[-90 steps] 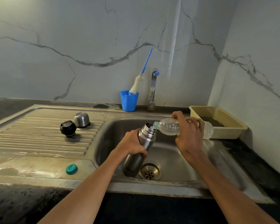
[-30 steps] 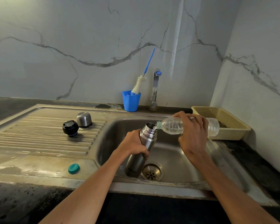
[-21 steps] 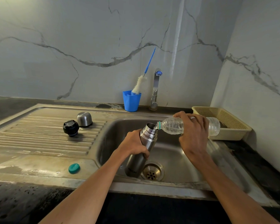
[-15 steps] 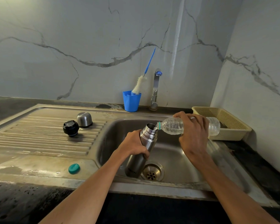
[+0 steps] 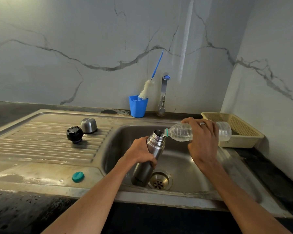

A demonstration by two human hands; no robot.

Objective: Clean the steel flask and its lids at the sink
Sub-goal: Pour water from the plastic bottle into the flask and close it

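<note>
My left hand point(image 5: 139, 153) grips the steel flask point(image 5: 148, 163) around its upper body and holds it tilted inside the sink basin point(image 5: 181, 168), base near the drain. My right hand point(image 5: 202, 142) grips a clear plastic water bottle point(image 5: 181, 132), laid almost level with its mouth at the flask's open neck. On the draining board point(image 5: 41, 146) sit the black inner lid point(image 5: 74, 134) and the steel cup lid point(image 5: 89, 125), side by side. A small teal bottle cap point(image 5: 78, 177) lies near the sink's front edge.
A blue cup point(image 5: 138, 107) holding a white bottle brush point(image 5: 146, 89) with a blue handle stands at the back beside the tap point(image 5: 163, 93). A yellow plastic basket point(image 5: 238, 130) sits right of the basin. Marble walls close the back and right.
Over three seconds the bottle has shifted slightly right and stays tipped into the flask. In the last second both hands hold nearly still.
</note>
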